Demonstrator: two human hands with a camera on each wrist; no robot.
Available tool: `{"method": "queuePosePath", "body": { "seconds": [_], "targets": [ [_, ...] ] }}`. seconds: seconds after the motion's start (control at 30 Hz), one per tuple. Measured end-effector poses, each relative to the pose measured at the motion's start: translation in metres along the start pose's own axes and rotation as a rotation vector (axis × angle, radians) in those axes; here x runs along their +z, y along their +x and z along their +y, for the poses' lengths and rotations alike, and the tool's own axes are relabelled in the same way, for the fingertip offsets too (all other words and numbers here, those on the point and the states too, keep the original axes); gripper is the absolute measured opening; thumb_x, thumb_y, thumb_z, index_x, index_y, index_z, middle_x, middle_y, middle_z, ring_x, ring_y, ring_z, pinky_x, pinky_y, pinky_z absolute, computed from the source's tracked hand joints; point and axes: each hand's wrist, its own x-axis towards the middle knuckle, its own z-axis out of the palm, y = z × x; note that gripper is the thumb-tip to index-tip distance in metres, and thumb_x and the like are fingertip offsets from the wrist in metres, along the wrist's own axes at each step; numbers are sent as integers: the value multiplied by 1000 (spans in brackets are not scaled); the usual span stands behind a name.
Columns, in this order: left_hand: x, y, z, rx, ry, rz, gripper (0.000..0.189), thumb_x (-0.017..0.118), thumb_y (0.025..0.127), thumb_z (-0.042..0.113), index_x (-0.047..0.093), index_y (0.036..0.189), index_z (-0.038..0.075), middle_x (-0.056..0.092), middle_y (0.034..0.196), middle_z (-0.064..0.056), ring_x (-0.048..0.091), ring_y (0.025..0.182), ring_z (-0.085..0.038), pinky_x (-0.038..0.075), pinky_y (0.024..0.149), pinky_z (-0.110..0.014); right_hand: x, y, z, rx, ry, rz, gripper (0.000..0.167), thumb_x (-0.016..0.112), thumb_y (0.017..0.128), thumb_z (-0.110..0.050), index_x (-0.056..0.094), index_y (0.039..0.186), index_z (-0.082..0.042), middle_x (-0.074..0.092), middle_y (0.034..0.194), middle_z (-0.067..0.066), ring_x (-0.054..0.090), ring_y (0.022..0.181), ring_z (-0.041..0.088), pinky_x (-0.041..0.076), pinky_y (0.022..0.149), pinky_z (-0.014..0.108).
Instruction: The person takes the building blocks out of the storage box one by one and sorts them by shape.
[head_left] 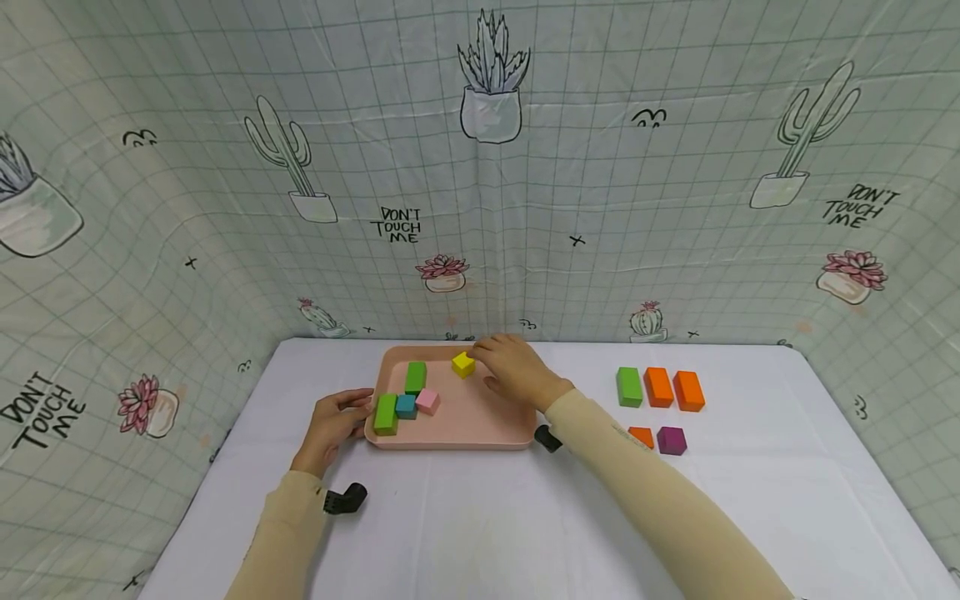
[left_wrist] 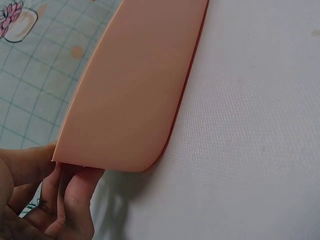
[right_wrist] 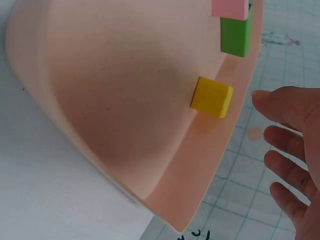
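Our beige sleeves (head_left: 287, 533) lead to our left hand (head_left: 332, 427), gripping the pink tray (head_left: 483, 421) by its left end, and our right hand (head_left: 519, 369), fingers loosely parted just beside the yellow block (head_left: 462, 366), which sits toward the tray's far side, right of a green block (head_left: 416, 378).

On the gridded cloth (head_left: 555, 183) around me I read DON'T TOUCH ME three times, in black capitals stacked over three lines: one slogan (head_left: 398, 225) ahead, just left of the middle; a second (head_left: 861, 205) to my right; a third (head_left: 42, 410) to my left, slanting upward. Small black x signs (head_left: 577, 240) are scattered over the same cloth. In my right wrist view a black mark (right_wrist: 194, 234) on it is cut off, unreadable.
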Motion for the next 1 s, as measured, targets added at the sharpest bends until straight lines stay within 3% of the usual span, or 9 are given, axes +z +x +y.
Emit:
{"method": "queuePosePath", "body": {
  "seconds": [0.73,1.0],
  "targets": [
    [1,0,-2,0,1,16,39,63,105,4,61,144,-4,61,132,-20,60,94,-15,55,67,-21,12,26,7,-33,-19,-105,46,79,97,-9,66,141,-8,63,144,9,54,138,32,37,122,50],
    [1,2,-2,-1,3,20,39,63,105,4,61,144,-3,61,134,-21,60,94,-15,55,67,-21,15,34,7,-34,-68,-190,50,77,99,-14,62,146,-11,60,150,5,52,141,27,35,124,41]
  ]
}}
